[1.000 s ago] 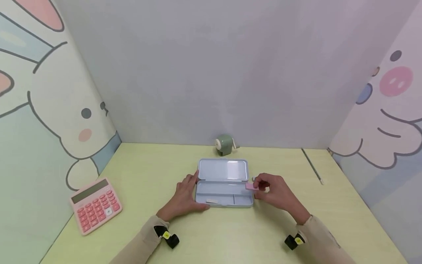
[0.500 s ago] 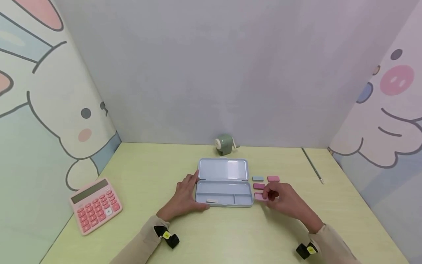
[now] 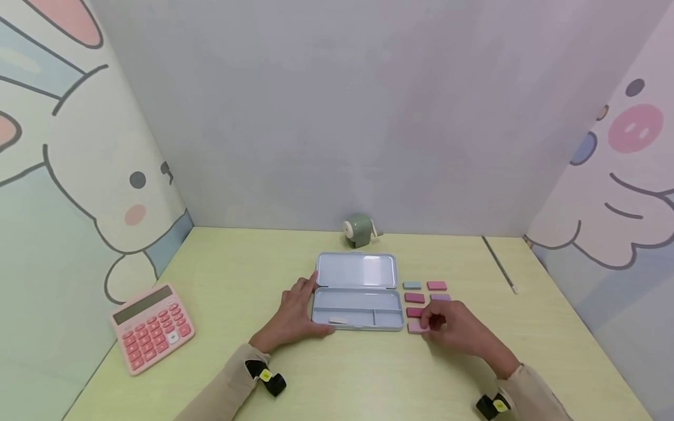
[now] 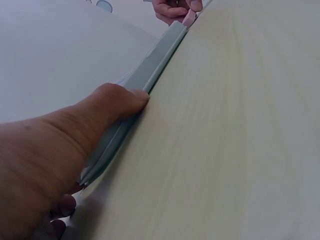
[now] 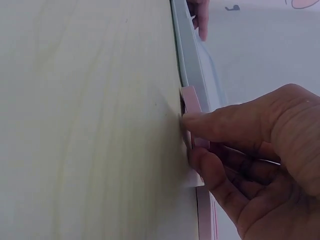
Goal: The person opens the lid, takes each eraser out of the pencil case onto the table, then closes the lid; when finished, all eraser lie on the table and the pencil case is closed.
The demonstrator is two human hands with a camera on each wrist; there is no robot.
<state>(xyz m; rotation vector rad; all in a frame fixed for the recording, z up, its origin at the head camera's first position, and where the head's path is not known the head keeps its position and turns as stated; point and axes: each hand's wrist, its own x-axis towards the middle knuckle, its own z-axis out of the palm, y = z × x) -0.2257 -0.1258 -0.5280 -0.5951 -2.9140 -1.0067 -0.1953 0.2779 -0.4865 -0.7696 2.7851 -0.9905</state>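
A pale blue pencil case lies with its lid folded back. My left hand grips the case's left end, thumb along its front edge; the left wrist view shows that thumb pressed on the rim. Between thumb and fingertips, my right hand pinches a light pink eraser low beside the case's right front corner. Behind it sit two dark pink erasers, one nearer, one farther. A blue eraser, a pink eraser and a lilac eraser lie further back.
A small whitish piece lies in the case's front compartment. Behind the case stands a green crank sharpener. A pink calculator is at the left, a dark pencil at the right. Walls enclose the table's back and sides.
From over the case's right end, my right hand has moved right and nearer to me with the light pink eraser, uncovering the other erasers. My left hand stays put.
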